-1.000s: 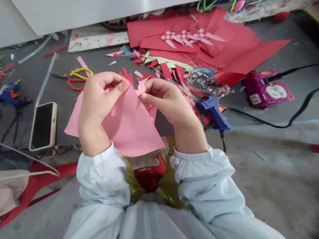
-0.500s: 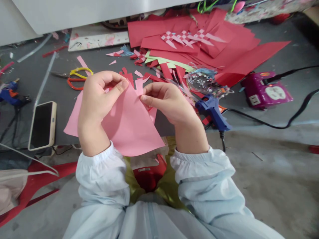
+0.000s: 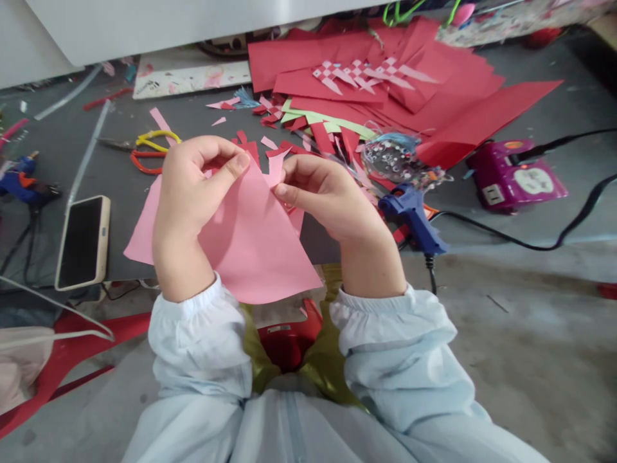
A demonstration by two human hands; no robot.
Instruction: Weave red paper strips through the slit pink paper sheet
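Note:
A sheet of pink paper (image 3: 255, 251) hangs from my fingers over the table's front edge. My left hand (image 3: 193, 186) pinches its upper edge between thumb and forefinger. Close by on the right, my right hand (image 3: 318, 193) pinches the sheet at a narrow pink strip (image 3: 276, 168) that sticks up from the edge. Behind the hands lie red paper pieces (image 3: 249, 149) and small pink scraps. Scissors (image 3: 152, 151) with yellow and orange handles rest just beyond my left hand. Part of the sheet is hidden behind my left hand and wrist.
Red paper sheets (image 3: 463, 83) spread across the back, with woven checkered pieces (image 3: 357, 74) on top. A blue glue gun (image 3: 412, 215) and a purple power box (image 3: 515, 177) with cables lie right. A phone (image 3: 81, 241) lies left, near another glue gun (image 3: 24, 180).
The narrow strip at my right fingertips has tilted to the right, and my right fingers have shifted slightly with it. My left hand keeps its pinch on the sheet.

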